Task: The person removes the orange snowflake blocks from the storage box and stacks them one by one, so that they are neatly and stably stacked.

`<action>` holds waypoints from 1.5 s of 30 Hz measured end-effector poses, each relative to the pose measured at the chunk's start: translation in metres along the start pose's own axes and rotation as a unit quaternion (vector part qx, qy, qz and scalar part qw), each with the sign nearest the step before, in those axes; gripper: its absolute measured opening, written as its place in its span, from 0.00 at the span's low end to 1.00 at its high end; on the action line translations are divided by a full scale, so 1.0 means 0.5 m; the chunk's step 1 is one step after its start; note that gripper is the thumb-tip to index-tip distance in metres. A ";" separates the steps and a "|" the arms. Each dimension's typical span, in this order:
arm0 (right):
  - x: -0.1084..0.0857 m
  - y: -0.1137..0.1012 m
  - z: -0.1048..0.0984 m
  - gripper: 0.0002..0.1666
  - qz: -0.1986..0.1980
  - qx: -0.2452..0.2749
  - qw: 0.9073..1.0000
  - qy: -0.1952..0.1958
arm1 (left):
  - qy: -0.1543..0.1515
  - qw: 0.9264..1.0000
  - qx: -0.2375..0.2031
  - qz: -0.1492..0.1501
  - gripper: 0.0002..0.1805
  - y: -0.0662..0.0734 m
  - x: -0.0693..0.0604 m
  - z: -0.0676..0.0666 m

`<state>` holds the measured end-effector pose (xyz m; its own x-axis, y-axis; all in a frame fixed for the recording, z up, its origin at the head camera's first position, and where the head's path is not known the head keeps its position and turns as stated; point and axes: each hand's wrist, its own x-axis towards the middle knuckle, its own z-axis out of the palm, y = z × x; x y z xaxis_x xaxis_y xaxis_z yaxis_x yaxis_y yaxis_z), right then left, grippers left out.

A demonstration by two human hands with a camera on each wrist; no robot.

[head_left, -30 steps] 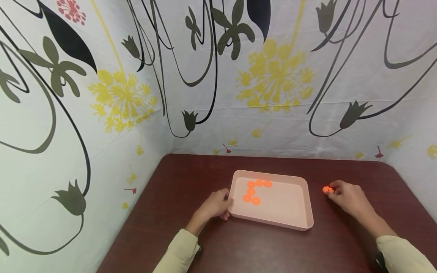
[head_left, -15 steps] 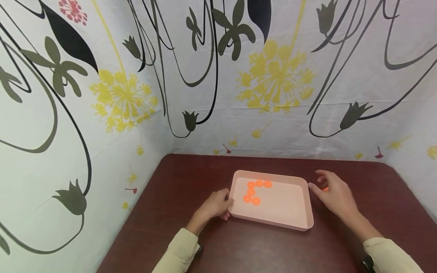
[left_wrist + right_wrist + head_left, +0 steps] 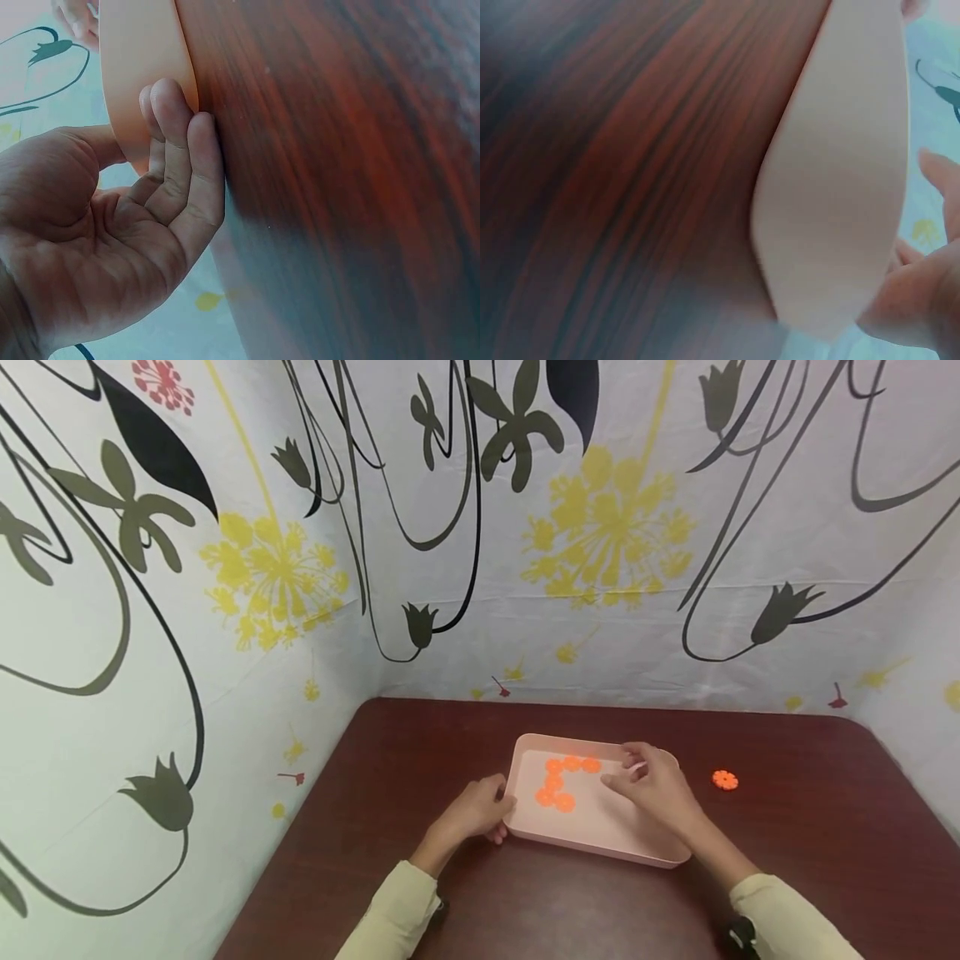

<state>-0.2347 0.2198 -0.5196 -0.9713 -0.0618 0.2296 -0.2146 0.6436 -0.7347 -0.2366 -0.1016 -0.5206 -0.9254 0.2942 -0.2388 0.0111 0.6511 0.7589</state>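
A shallow light-pink tray (image 3: 615,810) lies on the dark wooden table, and orange flower-shaped discs (image 3: 553,782) form a bent line in its left part. My left hand (image 3: 474,812) holds the tray's left edge; in the left wrist view the fingers of that hand (image 3: 127,217) lie along the tray's outer wall (image 3: 146,67). Over the tray's right half hovers my right hand (image 3: 660,789), fingers loosely bent, with no disc visible in it. In the right wrist view the hand (image 3: 922,285) is partly out of frame beside the tray wall (image 3: 832,165).
One orange disc (image 3: 724,780) lies on the table (image 3: 810,810) to the right of the tray. A white cloth with a plant print (image 3: 465,568) hangs behind the table and along its left side.
My right hand has let go of the orange disc on the right and moved left over the tray. The left hand and tray have stayed put.
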 end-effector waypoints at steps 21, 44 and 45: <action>0.041 -0.014 0.076 0.21 0.090 -0.023 0.996 0.000 | -0.004 1.000 -0.017 -0.003 0.08 0.000 -0.004 0.003; 0.074 -0.011 0.103 0.28 0.072 -0.141 0.987 0.008 | -0.003 1.000 -0.019 -0.001 0.05 0.004 -0.004 -0.001; 0.073 -0.011 0.103 0.30 0.072 -0.142 0.987 0.007 | -0.002 1.000 -0.020 0.001 0.05 0.004 -0.004 0.000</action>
<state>-0.2744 0.1744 -0.5400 -0.9879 0.0553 0.1448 -0.0344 0.8328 -0.5525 -0.2347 -0.1009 -0.5187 -0.9236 0.2994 -0.2395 -0.0014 0.6219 0.7831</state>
